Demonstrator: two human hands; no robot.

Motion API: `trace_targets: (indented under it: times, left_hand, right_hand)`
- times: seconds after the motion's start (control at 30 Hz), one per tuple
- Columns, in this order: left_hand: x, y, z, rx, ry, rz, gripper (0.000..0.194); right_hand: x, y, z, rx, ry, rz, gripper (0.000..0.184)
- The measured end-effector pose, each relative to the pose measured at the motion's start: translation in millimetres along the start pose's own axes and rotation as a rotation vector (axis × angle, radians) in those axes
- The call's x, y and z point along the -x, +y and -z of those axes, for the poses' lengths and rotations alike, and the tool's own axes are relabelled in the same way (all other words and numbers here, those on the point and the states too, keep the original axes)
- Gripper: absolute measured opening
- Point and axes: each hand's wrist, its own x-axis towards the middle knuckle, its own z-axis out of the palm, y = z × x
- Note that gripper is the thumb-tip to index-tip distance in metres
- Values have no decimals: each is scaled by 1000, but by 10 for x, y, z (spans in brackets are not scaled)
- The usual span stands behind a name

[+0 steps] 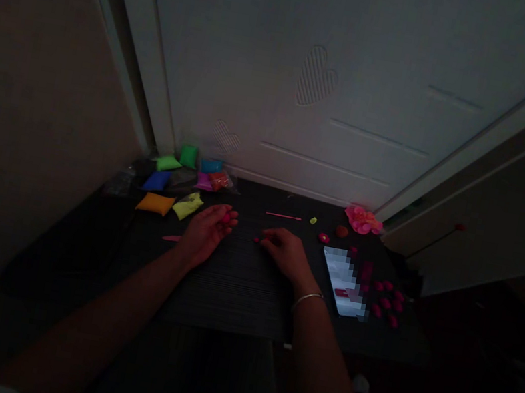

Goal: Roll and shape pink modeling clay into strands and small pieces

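Note:
A lump of pink modelling clay (225, 218) rests in my left hand (208, 231), its fingers curled around it above the dark table. My right hand (284, 251) is a little to the right, thumb and fingers bent together in a pinch. A small pink clay ball (256, 240) shows right at those fingertips; a second bit of pink seems to sit between them, though the dim light blurs it. Partly behind my left wrist lies a pink flat tool (172, 237). A thin pink stick tool (283, 216) lies beyond my right hand.
Coloured clay packets, including orange (155, 203) and yellow (187, 206), lie at the back left. On the right are a lit phone (343, 282), several pink clay pieces (385, 302), a brown ball (341, 231) and a pink flower-like piece (364, 220). A white panel (261, 88) rises behind the table.

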Motion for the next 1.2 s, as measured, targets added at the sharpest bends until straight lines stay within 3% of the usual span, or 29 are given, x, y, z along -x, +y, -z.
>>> trace_targets:
  times: [0.13, 0.23, 0.47, 0.6, 0.83, 1.03, 1.2]
  left_hand:
    - [1, -7, -10, -23, -8, -10, 9]
    - [12, -34, -4, -185, -13, -89, 13]
    - [30, -124, 27, -1280, -65, -477, 21]
    - [11, -151, 11, -1630, -159, -516, 25]
    - [-51, -172, -79, -1815, -239, -477, 25]
    - [-168, -237, -155, -1829, -306, -441, 26]
    - [-179, -276, -123, -1818, -279, -465, 22]
  right_hand:
    - [-11, -39, -23, 228, -95, -7, 13]
    - [-22, -74, -29, 368, -172, 0, 16]
    - [-7, -76, -9, 362, -167, -11, 28]
    - [0, -98, 53, 332, -149, -62, 20]
    - [2, -80, 143, 323, -184, -158, 15]
    - [-13, -56, 106, 387, -177, -54, 17]
    - [-11, -46, 46, 386, -190, -25, 18]
